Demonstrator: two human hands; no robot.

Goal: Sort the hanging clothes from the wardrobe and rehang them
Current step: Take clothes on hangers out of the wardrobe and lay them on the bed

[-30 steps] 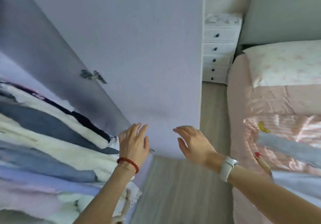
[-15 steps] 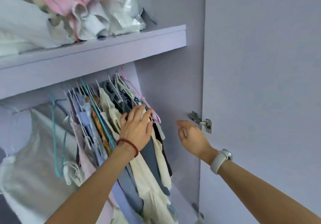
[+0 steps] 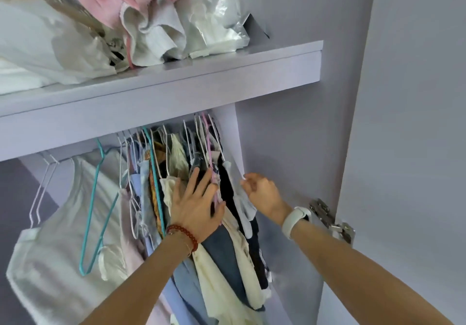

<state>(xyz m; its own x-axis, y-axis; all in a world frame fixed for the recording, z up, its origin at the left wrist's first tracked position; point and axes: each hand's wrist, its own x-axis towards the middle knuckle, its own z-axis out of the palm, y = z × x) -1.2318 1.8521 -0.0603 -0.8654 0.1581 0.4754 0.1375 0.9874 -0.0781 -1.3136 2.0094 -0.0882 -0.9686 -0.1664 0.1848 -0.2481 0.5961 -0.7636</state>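
Observation:
A tight bunch of hanging clothes [image 3: 227, 261] in blue, cream and dark cloth fills the right end of the wardrobe rail, on thin wire hangers. My left hand [image 3: 194, 206] lies on them with straight fingers pushed in beside a pink hanger [image 3: 208, 143]. Just to the right, my right hand [image 3: 262, 193] has its fingers curled round the shoulder of the rightmost pale garment [image 3: 242, 206]. A white sleeveless top [image 3: 58, 223] hangs apart at the left, with an empty teal hanger [image 3: 95, 198] beside it.
A lilac shelf [image 3: 176, 92] above the rail carries a pile of pink and white textiles and plastic bags [image 3: 151, 22]. The wardrobe's side wall stands close on the right, then the open door [image 3: 416, 148] with its metal hinge [image 3: 330, 218].
The view rose from the floor and bed to the rail. My left hand pushed deeper into the clothes. My right hand moved left from open air and closed on the rightmost garment.

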